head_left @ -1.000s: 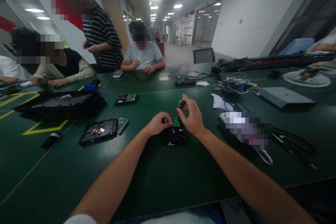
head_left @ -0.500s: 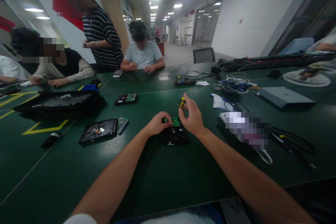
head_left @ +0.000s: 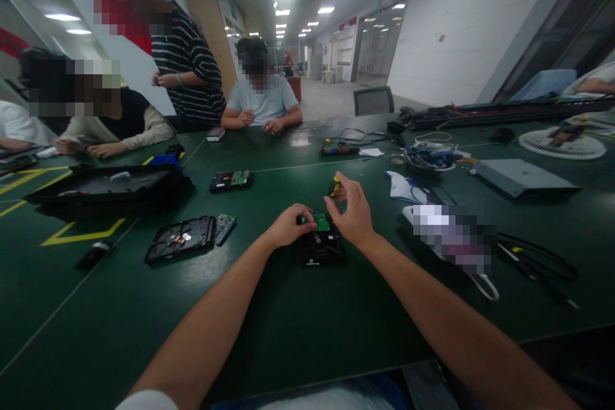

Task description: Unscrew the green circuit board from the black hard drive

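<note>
In front of me a black hard drive (head_left: 321,250) with a green circuit board lies on the green table. My left hand (head_left: 294,225) grips its far left part, fingers closed over the board's edge; the fingertips partly hide what they touch. Above the far right corner, my right hand (head_left: 353,211) holds a small screwdriver by its black and yellow handle (head_left: 335,186), between thumb and fingers. Its shaft and tip are too small and dim to make out.
To the left lie an opened hard drive (head_left: 182,240), a loose circuit board (head_left: 225,229), another hard drive (head_left: 230,180) and a black tray (head_left: 110,189). At right are a power strip (head_left: 413,221), cables (head_left: 538,256) and a grey metal box (head_left: 526,178). Several people are around the table.
My right fingers shift around the screwdriver handle, and its visible yellow marks change as it turns. My left hand and the hard drive stay in place.
</note>
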### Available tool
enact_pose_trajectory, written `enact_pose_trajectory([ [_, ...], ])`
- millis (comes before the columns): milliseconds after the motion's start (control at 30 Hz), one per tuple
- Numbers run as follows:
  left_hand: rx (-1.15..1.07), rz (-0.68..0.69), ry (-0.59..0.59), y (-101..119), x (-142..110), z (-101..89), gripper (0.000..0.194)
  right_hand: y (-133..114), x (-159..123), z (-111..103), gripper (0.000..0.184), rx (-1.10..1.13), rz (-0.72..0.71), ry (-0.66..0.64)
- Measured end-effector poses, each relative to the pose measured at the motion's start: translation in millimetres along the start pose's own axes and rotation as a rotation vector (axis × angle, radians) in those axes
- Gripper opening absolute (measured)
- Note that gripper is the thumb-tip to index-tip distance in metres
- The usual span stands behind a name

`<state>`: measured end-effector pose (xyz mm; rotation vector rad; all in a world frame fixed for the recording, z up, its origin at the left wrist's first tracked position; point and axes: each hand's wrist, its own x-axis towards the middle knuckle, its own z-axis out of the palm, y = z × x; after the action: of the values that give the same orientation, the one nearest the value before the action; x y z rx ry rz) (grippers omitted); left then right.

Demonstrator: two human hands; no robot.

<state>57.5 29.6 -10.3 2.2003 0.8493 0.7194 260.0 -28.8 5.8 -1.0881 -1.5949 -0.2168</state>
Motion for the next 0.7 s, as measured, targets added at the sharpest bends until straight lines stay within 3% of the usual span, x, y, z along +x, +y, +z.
enact_pose_trajectory([
  [700,0.001,-0.011,0.000,1.9,-0.2,-0.4,0.008,0.0,0.5,0.4,0.055,0.007,-0.029,0.005],
])
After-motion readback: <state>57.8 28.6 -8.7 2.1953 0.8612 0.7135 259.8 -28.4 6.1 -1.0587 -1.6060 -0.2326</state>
